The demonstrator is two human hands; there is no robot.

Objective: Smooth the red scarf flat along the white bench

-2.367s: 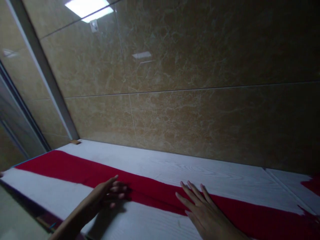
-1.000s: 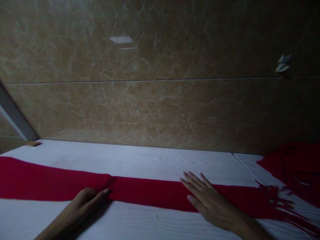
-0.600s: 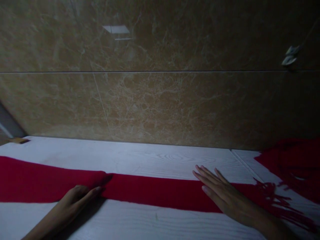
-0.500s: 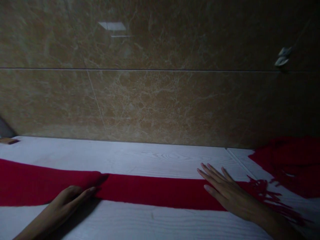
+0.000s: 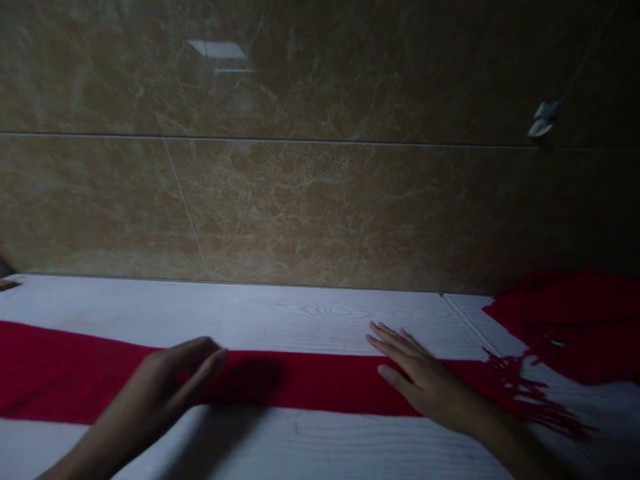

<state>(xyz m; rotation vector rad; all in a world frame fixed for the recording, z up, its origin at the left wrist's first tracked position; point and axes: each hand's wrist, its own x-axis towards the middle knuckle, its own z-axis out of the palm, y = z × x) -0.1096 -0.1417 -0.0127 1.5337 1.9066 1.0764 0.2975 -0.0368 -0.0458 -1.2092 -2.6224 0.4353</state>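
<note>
Scarf (image 5: pixel 330 383), red, laid lengthwise along the white wood-grain counter (image 5: pixel 280 317), out of view at left, ending in loose fringe (image 5: pixel 510 383) at right. Broader at the left end, narrower and nearly flat between the hands; faint creases low at far left. Left hand (image 5: pixel 157 380) above the scarf, blurred, fingers loosely curled, thumb set apart from them, nothing seen in its grip. Its shadow (image 5: pixel 250 383) falls on the red cloth to the right and down across the counter; fingertips look clear of the cloth, though any contact under the palm is hidden. Right hand (image 5: pixel 425 380) palm down over the scarf near the fringed end, fingers reaching toward its far edge, thumb spread away from them, gripping nothing visible; how firmly it presses, cannot tell. Beyond the fringe, at right, a rumpled red heap (image 5: pixel 580 327) lies close to the wall; whether the two touch is too dark to tell. Counter seam (image 5: pixel 467 320) slants toward the fringe. Wall (image 5: pixel 300 213) behind, brown veined tile, carrying a small pale fixture (image 5: pixel 543 120) upper right and a lamp reflection (image 5: pixel 220 50) upper left. Brown block (image 5: pixel 7 285) at left edge, partly cut off.
</note>
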